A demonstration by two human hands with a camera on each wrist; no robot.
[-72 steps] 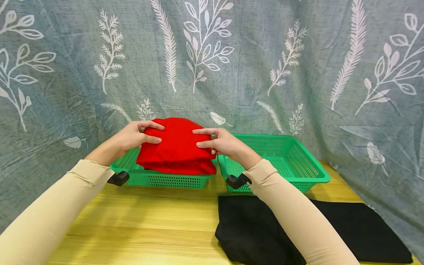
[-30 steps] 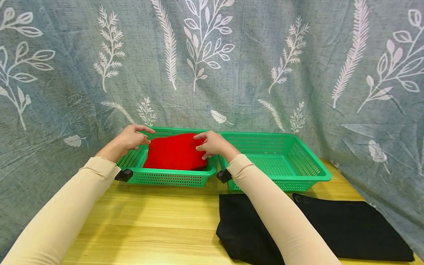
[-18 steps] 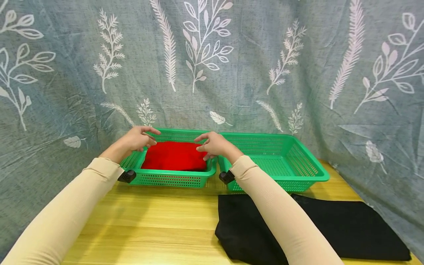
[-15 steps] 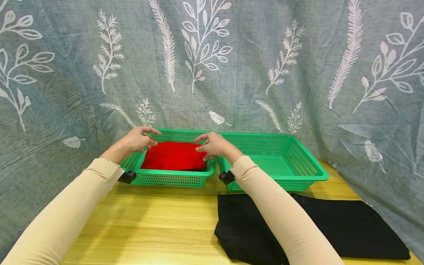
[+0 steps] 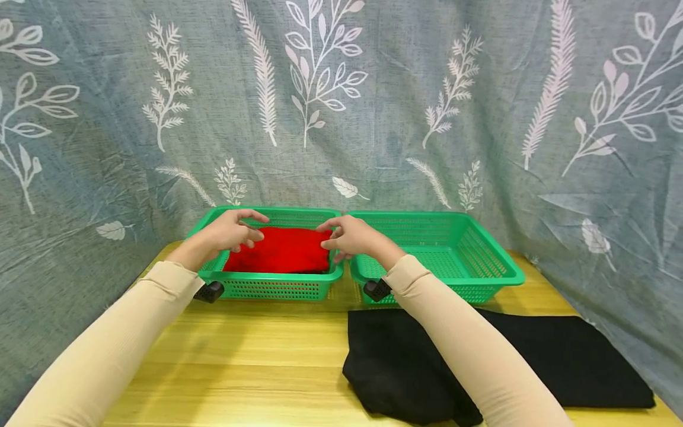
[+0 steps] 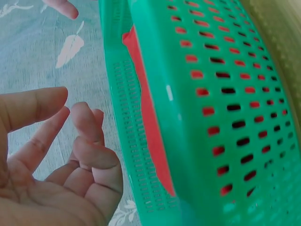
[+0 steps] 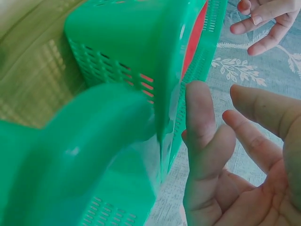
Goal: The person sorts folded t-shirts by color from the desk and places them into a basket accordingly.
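Observation:
A red cloth [image 5: 288, 249] lies folded flat inside the left green basket [image 5: 267, 277]; dark slots beside red ones in the left wrist view hint at something dark under it. Above the basket's left part hovers my left hand [image 5: 233, 230], its fingers loosely bent and holding nothing. My right hand [image 5: 356, 236] is over the place where the two baskets meet, fingers relaxed, with no cloth between them. Both wrist views show a gap between thumb and fingers, the left hand [image 6: 70, 155] and the right hand [image 7: 235, 160] each apart from the cloth.
A second green basket [image 5: 434, 264] stands just right of the first, its slotted floor showing. Black cloths [image 5: 395, 362] lie on the wooden table [image 5: 229, 356] at the front right, partly hidden under my right forearm. A leaf-patterned curtain [image 5: 373, 118] hangs behind.
Earlier both hands held the red cloth above the left basket; they let it go and it settled flat inside. Since then both hands have shifted slightly right relative to the baskets.

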